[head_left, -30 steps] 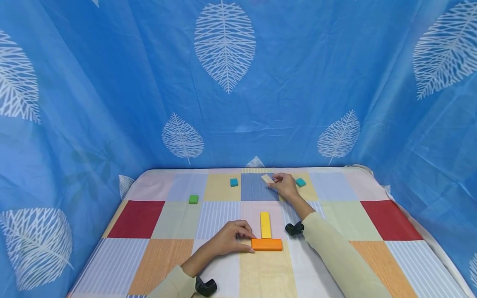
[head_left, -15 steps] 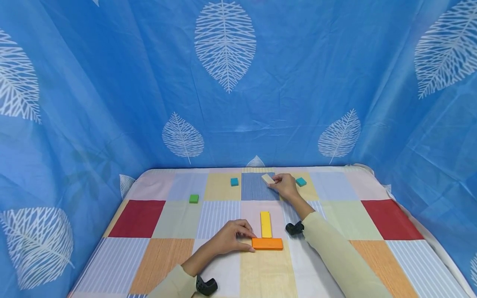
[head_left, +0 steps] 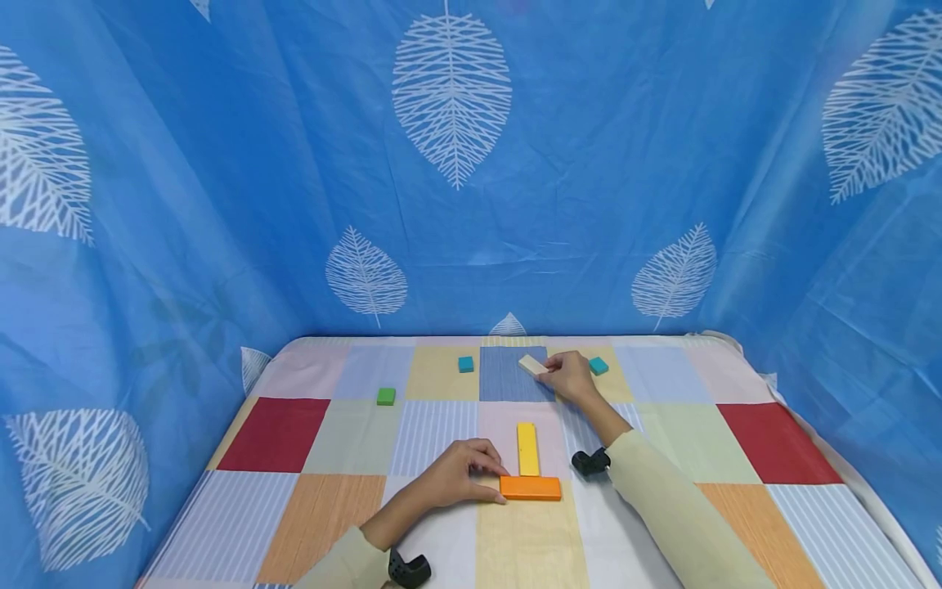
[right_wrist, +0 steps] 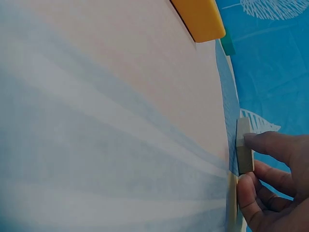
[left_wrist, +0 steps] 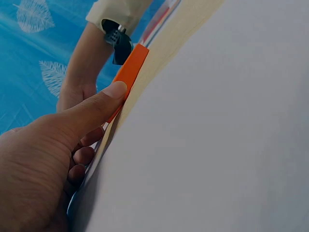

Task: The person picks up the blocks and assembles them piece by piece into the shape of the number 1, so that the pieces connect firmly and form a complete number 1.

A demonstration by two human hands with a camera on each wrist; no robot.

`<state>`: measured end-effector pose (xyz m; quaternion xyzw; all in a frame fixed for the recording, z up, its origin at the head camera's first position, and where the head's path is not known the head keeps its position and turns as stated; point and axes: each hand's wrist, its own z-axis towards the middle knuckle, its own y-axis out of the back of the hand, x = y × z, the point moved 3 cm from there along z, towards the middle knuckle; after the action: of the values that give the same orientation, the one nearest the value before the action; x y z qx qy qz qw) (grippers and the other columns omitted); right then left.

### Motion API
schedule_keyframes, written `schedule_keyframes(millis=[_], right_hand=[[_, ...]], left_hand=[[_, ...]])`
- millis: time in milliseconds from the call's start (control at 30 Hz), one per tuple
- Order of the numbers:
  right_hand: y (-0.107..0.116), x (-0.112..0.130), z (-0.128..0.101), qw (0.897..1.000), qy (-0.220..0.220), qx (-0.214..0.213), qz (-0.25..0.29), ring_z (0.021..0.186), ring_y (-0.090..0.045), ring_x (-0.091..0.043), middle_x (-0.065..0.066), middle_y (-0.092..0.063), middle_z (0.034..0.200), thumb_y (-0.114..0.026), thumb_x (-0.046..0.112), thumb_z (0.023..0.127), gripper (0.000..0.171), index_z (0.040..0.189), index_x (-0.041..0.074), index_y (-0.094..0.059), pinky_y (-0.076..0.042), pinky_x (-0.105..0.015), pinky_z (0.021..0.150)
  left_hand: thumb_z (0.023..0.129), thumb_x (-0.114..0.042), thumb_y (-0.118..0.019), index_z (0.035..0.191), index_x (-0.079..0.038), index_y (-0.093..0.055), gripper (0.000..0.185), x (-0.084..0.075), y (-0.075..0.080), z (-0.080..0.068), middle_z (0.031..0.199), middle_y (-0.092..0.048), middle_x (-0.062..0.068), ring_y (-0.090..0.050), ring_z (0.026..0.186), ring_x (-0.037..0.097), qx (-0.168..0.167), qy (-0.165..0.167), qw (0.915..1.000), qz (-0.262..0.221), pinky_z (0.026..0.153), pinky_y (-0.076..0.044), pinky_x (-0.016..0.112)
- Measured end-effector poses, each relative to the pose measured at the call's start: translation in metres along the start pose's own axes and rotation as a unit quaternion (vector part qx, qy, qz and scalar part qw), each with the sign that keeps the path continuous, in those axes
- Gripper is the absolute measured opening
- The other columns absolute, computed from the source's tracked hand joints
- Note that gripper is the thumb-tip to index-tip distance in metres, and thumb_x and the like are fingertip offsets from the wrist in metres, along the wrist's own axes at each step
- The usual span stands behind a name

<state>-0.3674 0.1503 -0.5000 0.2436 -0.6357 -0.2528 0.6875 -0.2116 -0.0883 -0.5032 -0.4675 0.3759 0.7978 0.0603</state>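
In the head view my left hand [head_left: 459, 474] pinches the left end of a flat orange block [head_left: 530, 488] between thumb and fingers. The left wrist view shows the thumb pressed along that block's near side. A yellow block [head_left: 527, 448] lies lengthwise behind the orange one, its near end against it, making an upside-down T. Farther off, my right hand [head_left: 570, 376] holds a cream-white block [head_left: 533, 365] by its near right end, on or just over the blue patch. In the right wrist view thumb and fingers grip this cream block [right_wrist: 245, 145].
A teal block [head_left: 598, 366] lies just right of my right hand. Another blue-teal block [head_left: 466, 364] sits left of the cream one. A green block [head_left: 386, 397] lies farther left. The patchwork cloth [head_left: 346, 442] covers the table, and a blue leaf-print curtain [head_left: 574, 164] surrounds it.
The head view has shifted slightly, so everything sits a little lower in it. Both hands keep their holds on the orange and cream blocks, with hardly any movement on the cloth.
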Motion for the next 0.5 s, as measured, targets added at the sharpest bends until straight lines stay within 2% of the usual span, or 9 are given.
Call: schedule_keyframes(millis=[133,267,367,500], right_hand=[[0.003,0.002,-0.006,1.000,0.007,0.008,0.002,0.078,-0.064,-0.023,-0.013,-0.071,0.088,-0.083,0.013,0.084,0.027,0.102,-0.005,-0.074,-0.052,-0.034,0.068],[0.005,0.002,-0.011,1.000,0.011,0.016,0.008,0.075,-0.062,-0.021,-0.012,-0.070,0.085,-0.083,0.012,0.083,0.025,0.099,-0.005,-0.074,-0.051,-0.031,0.063],[0.005,0.002,-0.015,1.000,0.012,0.023,0.011,0.072,-0.060,-0.020,-0.011,-0.068,0.083,-0.083,0.010,0.082,0.023,0.098,-0.004,-0.073,-0.049,-0.029,0.060],[0.007,0.002,-0.020,1.000,0.011,0.028,0.007,0.072,-0.059,-0.020,-0.011,-0.067,0.083,-0.083,0.009,0.082,0.022,0.097,-0.004,-0.073,-0.048,-0.029,0.060]], left_hand=[[0.075,-0.004,-0.089,0.099,0.002,-0.079,0.027,-0.017,0.006,0.000,0.094,-0.069,0.016,-0.062,0.085,0.033,0.005,-0.012,0.9999,-0.001,0.078,-0.054,0.029],[0.074,-0.003,-0.090,0.097,0.002,-0.079,0.026,-0.020,0.007,0.001,0.093,-0.069,0.015,-0.062,0.083,0.033,-0.003,-0.025,0.9997,-0.003,0.076,-0.054,0.029],[0.073,-0.004,-0.090,0.097,0.000,-0.079,0.026,-0.005,0.002,0.001,0.092,-0.070,0.013,-0.063,0.083,0.031,-0.007,-0.024,0.9997,-0.003,0.076,-0.054,0.028],[0.074,-0.012,-0.092,0.098,-0.007,-0.081,0.027,0.017,-0.004,0.001,0.093,-0.070,0.004,-0.063,0.085,0.020,-0.009,-0.017,0.9998,0.006,0.078,-0.053,0.025]])
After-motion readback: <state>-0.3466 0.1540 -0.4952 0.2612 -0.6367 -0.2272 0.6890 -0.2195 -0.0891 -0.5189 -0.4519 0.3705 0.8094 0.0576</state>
